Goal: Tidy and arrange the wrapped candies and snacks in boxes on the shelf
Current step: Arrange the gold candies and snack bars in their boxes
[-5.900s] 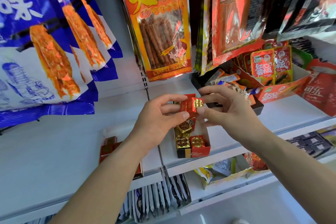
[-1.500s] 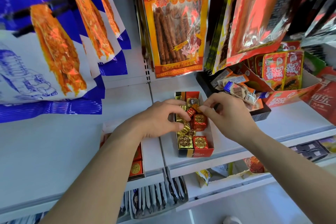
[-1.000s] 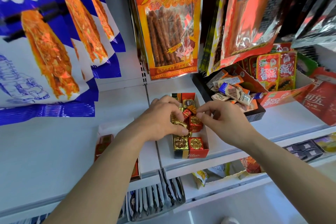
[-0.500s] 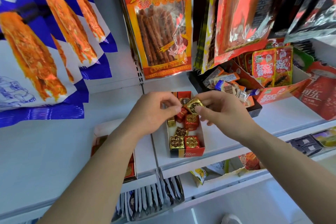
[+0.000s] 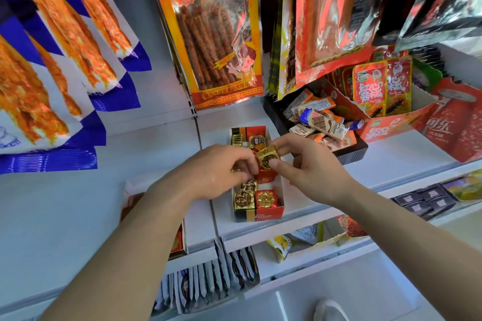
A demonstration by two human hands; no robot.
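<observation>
A gold candy (image 5: 268, 157) is pinched between the thumb and forefinger of the right hand (image 5: 310, 167), just above the middle of the candy box (image 5: 258, 215). The remaining fingers of that hand are curled loosely behind it. The candy is held with its stamped face turned upward, presumably so that it can be set down label-up like the pieces already squared off at the box's front wall. There a front gold piece (image 5: 244, 199) and a front red piece (image 5: 266, 199) are seated side by side, faces up.

The left hand (image 5: 216, 172) is held over the left half of the box with its fingers curled down into the middle. Their tips are hidden among the wrappers, so it cannot be told whether a candy is pinched or only pressed. The hand is judged to be there to steady the loose pieces, or to open a slot for the gold one.

In the middle of the box a red candy (image 5: 264, 177) lies tilted and unaligned, and a few rear pieces (image 5: 257, 141) are gathered against the back wall. The row-building is thus judged to be partly done — front finished, middle and rear not yet.

Just right of the box and a little behind it, a black tray (image 5: 352, 152) of jumbled chocolate bars (image 5: 323, 122) is seen, apparently not yet sorted.
</observation>
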